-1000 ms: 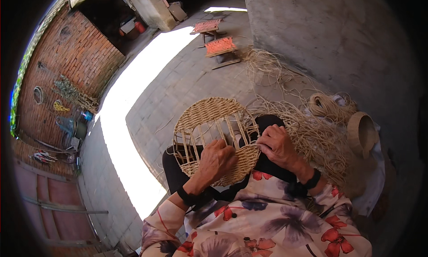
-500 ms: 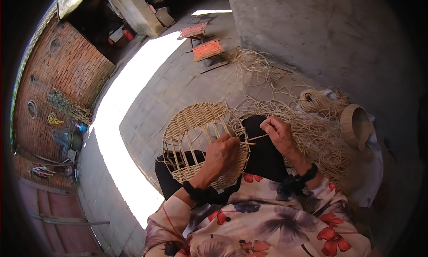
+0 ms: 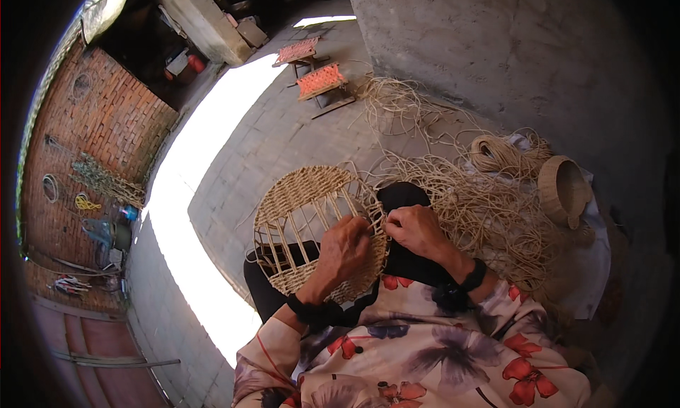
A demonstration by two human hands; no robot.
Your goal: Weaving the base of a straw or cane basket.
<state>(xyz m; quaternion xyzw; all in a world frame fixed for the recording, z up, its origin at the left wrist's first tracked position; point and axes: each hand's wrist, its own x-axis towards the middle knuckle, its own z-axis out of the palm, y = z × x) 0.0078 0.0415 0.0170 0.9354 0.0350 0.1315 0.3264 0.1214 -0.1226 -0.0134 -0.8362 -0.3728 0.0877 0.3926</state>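
A partly woven round basket (image 3: pixel 304 183) of tan twisted cord rests tilted on my lap. Its far and near portions are densely woven, while bare spokes cross the gap between them. My left hand (image 3: pixel 347 246) is closed at the basket's right part, its fingertips hidden by the hand and the weave. Against the right rim, my right hand (image 3: pixel 419 231) is pinched closed, thumb and forefinger together. The cord strand at its fingertips is mostly hidden.
A tangled heap of loose cord (image 3: pixel 489 224) spreads along my right, with a coil of cord (image 3: pixel 489 153) and a small finished basket (image 3: pixel 563 190) on white cloth. Two low stools with red woven seats (image 3: pixel 321 81) stand ahead. A grey wall (image 3: pixel 496 47) bounds the right.
My right hand has moved left and down to the basket's rim; before, it held a cord strand drawn out to the right. My left hand has shifted slightly on the basket.
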